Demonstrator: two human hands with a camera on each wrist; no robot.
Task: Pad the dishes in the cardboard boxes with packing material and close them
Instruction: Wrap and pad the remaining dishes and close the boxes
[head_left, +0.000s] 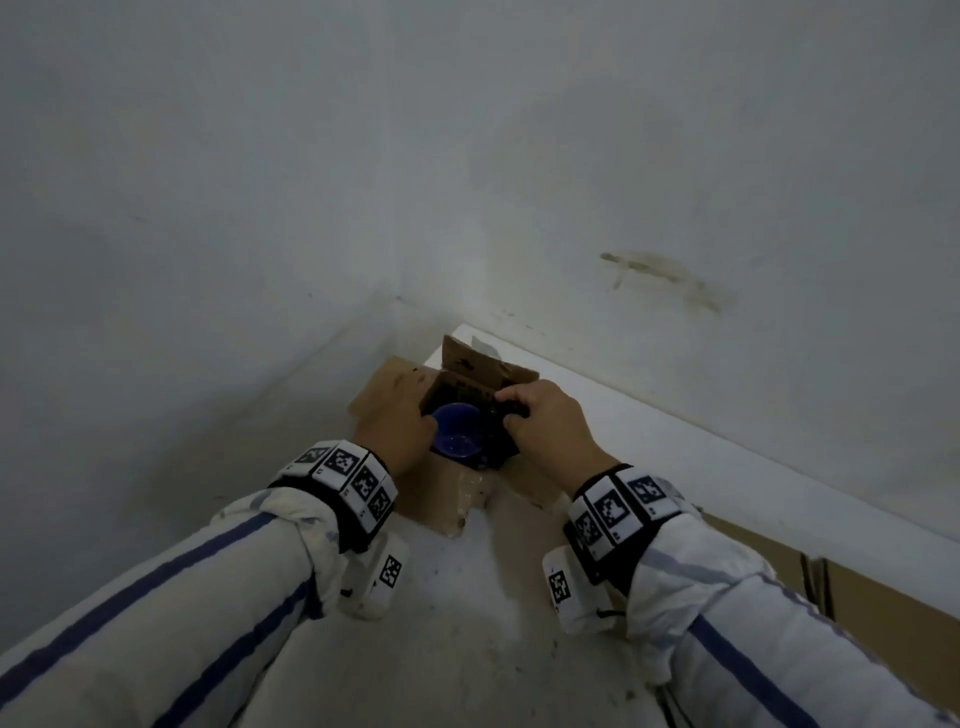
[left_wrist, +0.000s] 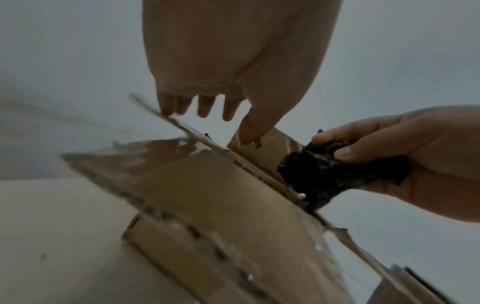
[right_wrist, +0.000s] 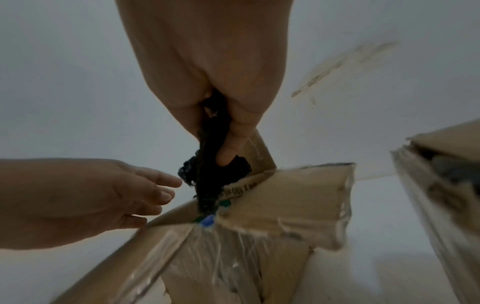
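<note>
- I see two pale, grey-white walls (head_left: 467, 130) meeting in a corner (head_left: 400, 299) at the far end of the floor.
- A brownish smear (head_left: 665, 278) marks the right-hand wall.
- The floor (head_left: 457, 623) is pale and speckled; a white ledge (head_left: 675, 441) runs along its right edge.
- Light is dim and flat.

The box (head_left: 441, 499) mouth is crowded by the blue bowl (head_left: 456, 435), raised flaps and both hands; open floor (head_left: 457, 623) lies near.
</note>
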